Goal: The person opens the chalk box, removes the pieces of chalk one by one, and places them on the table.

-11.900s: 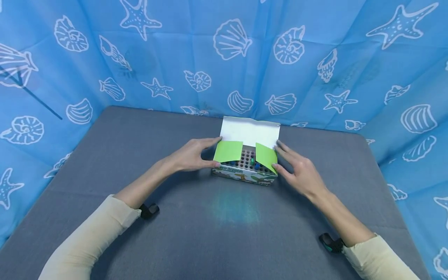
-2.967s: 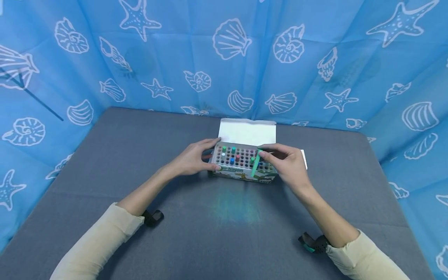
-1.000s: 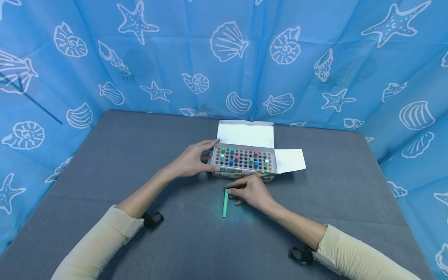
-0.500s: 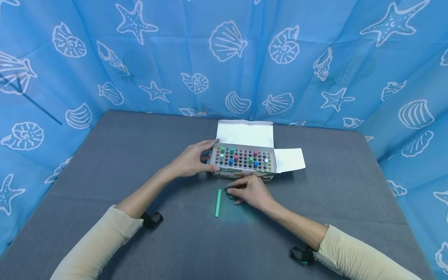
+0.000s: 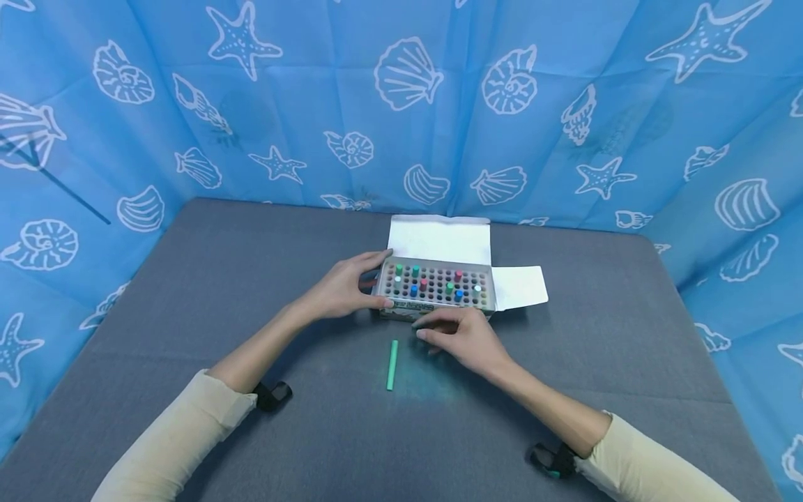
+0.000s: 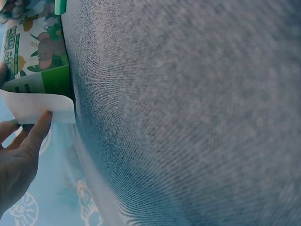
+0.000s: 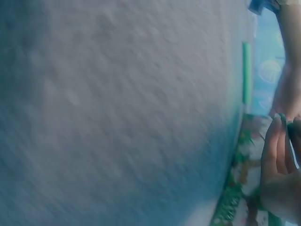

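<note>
A printed box (image 5: 433, 284) with its lid open holds a tray of holes, several of them filled with coloured chalk sticks. My left hand (image 5: 341, 286) grips the box's left end, thumb at the front corner and fingers at the back. In the left wrist view its fingers lie by a white end flap (image 6: 42, 108). A green chalk stick (image 5: 392, 365) lies on the table in front of the box. My right hand (image 5: 464, 340) is just right of that stick, fingers loosely bent and holding nothing, overlapping the box's lower front edge.
The box's white lid (image 5: 439, 240) stands up behind it, and a white side flap (image 5: 521, 286) sticks out to the right. The grey cloth-covered table (image 5: 351, 446) runs back to a blue shell-print curtain (image 5: 301, 90).
The box's flaps were spread and the right hand drew out a green chalk stick. It laid the stick on the table, released it and moved slightly right. The left hand stays on the box.
</note>
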Demonstrator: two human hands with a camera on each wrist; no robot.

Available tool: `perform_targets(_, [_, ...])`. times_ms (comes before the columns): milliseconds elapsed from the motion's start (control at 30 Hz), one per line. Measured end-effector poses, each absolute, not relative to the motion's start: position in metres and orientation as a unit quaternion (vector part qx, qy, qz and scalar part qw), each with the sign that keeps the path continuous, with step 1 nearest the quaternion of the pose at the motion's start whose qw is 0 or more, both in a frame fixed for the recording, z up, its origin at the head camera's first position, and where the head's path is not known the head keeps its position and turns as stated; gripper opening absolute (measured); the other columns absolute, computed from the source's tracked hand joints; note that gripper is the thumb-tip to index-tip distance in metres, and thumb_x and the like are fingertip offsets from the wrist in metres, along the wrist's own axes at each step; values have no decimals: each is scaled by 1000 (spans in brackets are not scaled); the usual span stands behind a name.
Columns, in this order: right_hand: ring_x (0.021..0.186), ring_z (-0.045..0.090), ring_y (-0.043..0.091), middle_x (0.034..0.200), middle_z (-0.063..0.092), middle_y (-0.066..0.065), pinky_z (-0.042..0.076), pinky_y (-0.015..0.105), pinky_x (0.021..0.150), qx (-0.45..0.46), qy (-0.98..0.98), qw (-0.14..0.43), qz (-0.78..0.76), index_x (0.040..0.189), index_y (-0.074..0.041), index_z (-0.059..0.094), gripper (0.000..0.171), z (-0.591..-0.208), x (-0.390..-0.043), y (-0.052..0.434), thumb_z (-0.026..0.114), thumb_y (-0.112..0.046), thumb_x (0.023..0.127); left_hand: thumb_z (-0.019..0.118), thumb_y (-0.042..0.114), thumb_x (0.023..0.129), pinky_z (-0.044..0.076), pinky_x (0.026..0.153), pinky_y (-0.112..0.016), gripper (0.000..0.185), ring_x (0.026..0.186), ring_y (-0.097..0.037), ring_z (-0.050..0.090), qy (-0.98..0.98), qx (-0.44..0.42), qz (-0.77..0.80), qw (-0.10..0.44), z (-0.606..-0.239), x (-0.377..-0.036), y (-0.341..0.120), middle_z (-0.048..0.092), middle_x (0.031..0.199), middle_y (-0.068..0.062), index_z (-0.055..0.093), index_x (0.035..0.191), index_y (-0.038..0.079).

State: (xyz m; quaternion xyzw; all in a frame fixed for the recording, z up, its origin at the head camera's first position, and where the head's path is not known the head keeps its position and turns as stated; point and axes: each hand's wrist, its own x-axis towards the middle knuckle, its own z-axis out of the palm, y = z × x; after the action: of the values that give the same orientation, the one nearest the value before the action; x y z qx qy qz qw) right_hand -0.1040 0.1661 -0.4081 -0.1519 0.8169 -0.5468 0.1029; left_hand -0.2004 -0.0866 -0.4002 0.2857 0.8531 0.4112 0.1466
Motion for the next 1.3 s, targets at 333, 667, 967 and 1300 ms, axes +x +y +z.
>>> perform_targets(333, [76,72,29,95,72,11,63,45,70,-167,821,68,-542,108,-4,75,18,-391,-112,183,73,-10,91,83,27,84,54,101,-37,93,132,-36,49,853,285,413,145,-401,-200,-86,31,157,-17,28,158,18])
perform_targets(667, [75,71,22,91,73,6,62,35,65,-161,844,20,-512,107,-8,76,16,-380,-118,196,72,-11,92,82,27,84,55,99,-40,93,126,-37,54,854,280,411,151,-400,-200,-86,28,158,-17,27,158,19])
perform_targets(967, [79,70,23,96,72,5,62,36,68,-147,847,-2,-511,109,-7,75,17,-374,-123,210,71,-11,93,83,23,84,55,99,-39,93,126,-38,55,850,275,421,156,-398,-200,-86,31,156,-18,28,158,16])
perform_targets(1300, [75,69,24,93,73,10,61,27,64,-133,856,-37,-498,109,-4,74,17,-372,-130,226,71,-9,93,83,19,83,54,100,-36,91,126,-36,54,846,281,428,148,-399,-200,-84,35,151,-18,29,157,12])
